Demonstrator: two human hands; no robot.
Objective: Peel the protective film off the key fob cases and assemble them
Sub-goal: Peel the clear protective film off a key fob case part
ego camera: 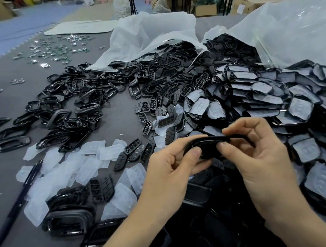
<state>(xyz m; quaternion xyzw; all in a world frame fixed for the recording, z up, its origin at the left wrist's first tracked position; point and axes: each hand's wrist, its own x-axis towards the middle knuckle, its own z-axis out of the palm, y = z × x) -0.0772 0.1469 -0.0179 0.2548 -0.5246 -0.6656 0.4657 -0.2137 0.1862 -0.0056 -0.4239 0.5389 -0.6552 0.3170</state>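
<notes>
This is a workshop: heaps of black plastic parts (174, 73) spill from big bags (151, 30), and cardboard boxes (206, 9) stand behind.

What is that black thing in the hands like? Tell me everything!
The case is shiny black plastic, long with rounded ends, like a thin shell seen nearly edge-on. It is held level in the air. The left hand pinches its left end, thumb on the near face. The right hand pinches its right end, with a finger curled over the top. No pale film shows on it. Its inside is hidden.
</notes>
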